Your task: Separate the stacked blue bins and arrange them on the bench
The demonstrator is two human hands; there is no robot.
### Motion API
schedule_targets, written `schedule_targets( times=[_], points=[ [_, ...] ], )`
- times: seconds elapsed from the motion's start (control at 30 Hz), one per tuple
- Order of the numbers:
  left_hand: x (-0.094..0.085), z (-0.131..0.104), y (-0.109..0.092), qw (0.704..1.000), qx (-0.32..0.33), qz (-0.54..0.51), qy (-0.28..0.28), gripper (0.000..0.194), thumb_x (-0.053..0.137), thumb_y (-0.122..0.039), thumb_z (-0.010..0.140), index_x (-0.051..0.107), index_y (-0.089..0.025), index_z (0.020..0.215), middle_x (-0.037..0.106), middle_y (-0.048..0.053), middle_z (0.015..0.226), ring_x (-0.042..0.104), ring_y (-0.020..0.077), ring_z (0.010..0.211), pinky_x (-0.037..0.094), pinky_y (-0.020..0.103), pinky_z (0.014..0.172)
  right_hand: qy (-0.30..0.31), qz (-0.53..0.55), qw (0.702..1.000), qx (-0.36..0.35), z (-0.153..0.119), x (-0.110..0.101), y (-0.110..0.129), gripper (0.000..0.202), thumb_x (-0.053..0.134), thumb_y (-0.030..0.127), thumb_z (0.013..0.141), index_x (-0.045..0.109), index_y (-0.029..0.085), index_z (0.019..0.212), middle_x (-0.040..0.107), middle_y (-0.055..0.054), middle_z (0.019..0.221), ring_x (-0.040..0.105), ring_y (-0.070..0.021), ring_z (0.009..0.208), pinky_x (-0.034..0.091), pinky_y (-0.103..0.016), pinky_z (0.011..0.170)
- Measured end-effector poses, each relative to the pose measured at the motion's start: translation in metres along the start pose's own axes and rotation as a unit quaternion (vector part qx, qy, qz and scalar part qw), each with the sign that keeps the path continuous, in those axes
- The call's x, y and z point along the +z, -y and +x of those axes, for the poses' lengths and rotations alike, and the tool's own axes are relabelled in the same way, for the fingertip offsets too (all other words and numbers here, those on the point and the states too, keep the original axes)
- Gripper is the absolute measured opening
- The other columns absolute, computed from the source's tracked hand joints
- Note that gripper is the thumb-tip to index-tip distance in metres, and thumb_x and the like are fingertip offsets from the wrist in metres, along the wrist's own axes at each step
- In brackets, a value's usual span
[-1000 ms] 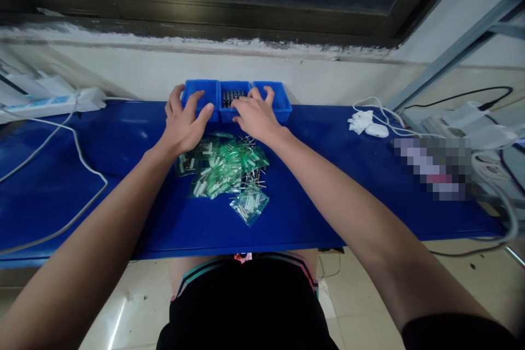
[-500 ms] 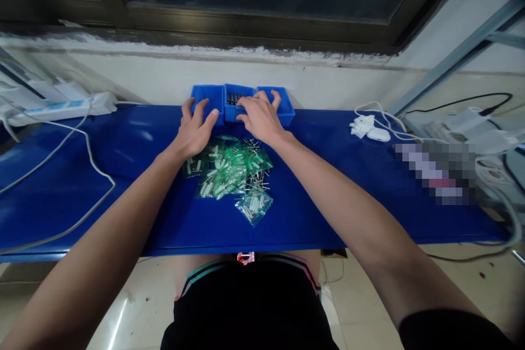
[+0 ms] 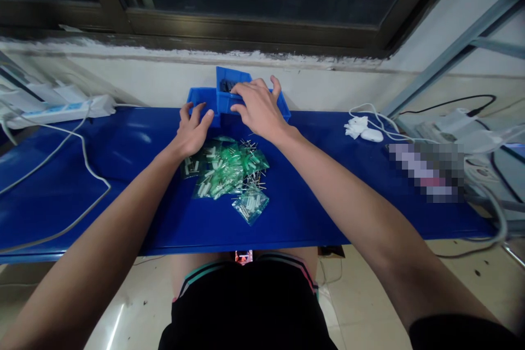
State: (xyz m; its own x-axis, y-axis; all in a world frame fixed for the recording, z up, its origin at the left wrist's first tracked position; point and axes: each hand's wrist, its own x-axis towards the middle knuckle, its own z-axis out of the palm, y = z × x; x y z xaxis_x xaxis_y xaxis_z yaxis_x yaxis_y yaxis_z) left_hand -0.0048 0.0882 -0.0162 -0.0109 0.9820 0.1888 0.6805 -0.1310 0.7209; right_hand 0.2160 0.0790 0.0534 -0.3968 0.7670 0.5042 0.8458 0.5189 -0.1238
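R hand [image 3: 259, 111] has the middle blue bin [image 3: 228, 92] gripped by its near wall, fingers curled over the rim, thumb on the front face; bin is tipped up, far edge raised above its two neighbours, dark small parts visible inside just past my fingertips. L hand [image 3: 191, 131] lies flat w/ fingers spread, not pinching anything, fingertips touching the near wall of the left blue bin [image 3: 199, 99], which sits flat on the table just left of the gripped one. Right blue bin [image 3: 283, 106] is mostly hidden behind the R hand, only its right corner shows. Directly below both hands, toward me, a heap of small green plastic bags [image 3: 226, 167] w/ white cylindrical bits inside, some loose metal pins [image 3: 256, 178] scattered at its right edge; L palm heel overlaps the heap's left corner. All on the blue table [image 3: 123, 186]. Well to the right of the grip: a crumpled white cloth [image 3: 356, 124] and a white mouse-like thing [image 3: 373, 134] w/ cable. Far left of the L hand: white power strip [image 3: 61, 109] w/ a white cable [image 3: 88, 164] looping over the tabletop.
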Motion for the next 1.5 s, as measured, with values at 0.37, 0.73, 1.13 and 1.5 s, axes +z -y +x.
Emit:
schedule_targets(
  times=[0.37, 0.73, 1.13, 1.5],
  points=[
    [-0.001, -0.005, -0.005, 1.000, -0.010, 0.023, 0.015, 0.076, 0.035, -0.078, 0.099, 0.052, -0.030, 0.156, 0.017, 0.013, 0.173, 0.023, 0.0435, 0.160, 0.018, 0.065, 0.130, 0.018, 0.063, 0.996, -0.062, -0.073, -0.081, -0.006, 0.027, 0.051, 0.028, 0.104, 0.067, 0.020, 0.125, 0.070, -0.013, 0.126, 0.062, -0.0333, 0.116, 0.044, -0.052, 0.103],
    [-0.001, -0.005, -0.003, 1.000, -0.021, -0.003, 0.000, 0.083, 0.046, -0.086, 0.091, 0.050, -0.034, 0.156, 0.006, 0.010, 0.176, 0.019, 0.0480, 0.160, 0.018, 0.067, 0.130, 0.053, 0.078, 0.994, 0.051, -0.206, -0.096, -0.040, 0.017, 0.059, 0.042, 0.102, 0.072, 0.038, 0.112, 0.076, -0.007, 0.108, 0.069, -0.0330, 0.100, 0.053, -0.056, 0.091],
    [-0.047, -0.051, -0.029, 0.986, 0.127, 0.080, -0.075, 0.104, 0.048, -0.091, 0.089, 0.035, -0.020, 0.164, 0.010, 0.011, 0.176, 0.008, 0.0462, 0.162, 0.018, 0.062, 0.133, -0.032, 0.080, 0.994, 0.073, -0.240, -0.083, -0.040, 0.055, 0.076, 0.034, 0.086, 0.061, 0.037, 0.139, 0.066, -0.012, 0.134, 0.060, -0.0370, 0.125, 0.051, -0.063, 0.106],
    [-0.036, -0.097, -0.013, 0.917, 0.244, 0.230, 0.214, 0.121, 0.067, -0.095, 0.069, 0.027, -0.040, 0.169, 0.013, 0.008, 0.179, 0.012, 0.0527, 0.160, 0.022, 0.076, 0.125, 0.032, 0.248, 0.861, 0.443, -0.234, -0.082, -0.067, 0.047, 0.069, 0.068, 0.088, 0.059, 0.023, 0.077, 0.051, 0.004, 0.054, 0.052, -0.0146, 0.051, 0.040, -0.028, 0.052]
  ],
)
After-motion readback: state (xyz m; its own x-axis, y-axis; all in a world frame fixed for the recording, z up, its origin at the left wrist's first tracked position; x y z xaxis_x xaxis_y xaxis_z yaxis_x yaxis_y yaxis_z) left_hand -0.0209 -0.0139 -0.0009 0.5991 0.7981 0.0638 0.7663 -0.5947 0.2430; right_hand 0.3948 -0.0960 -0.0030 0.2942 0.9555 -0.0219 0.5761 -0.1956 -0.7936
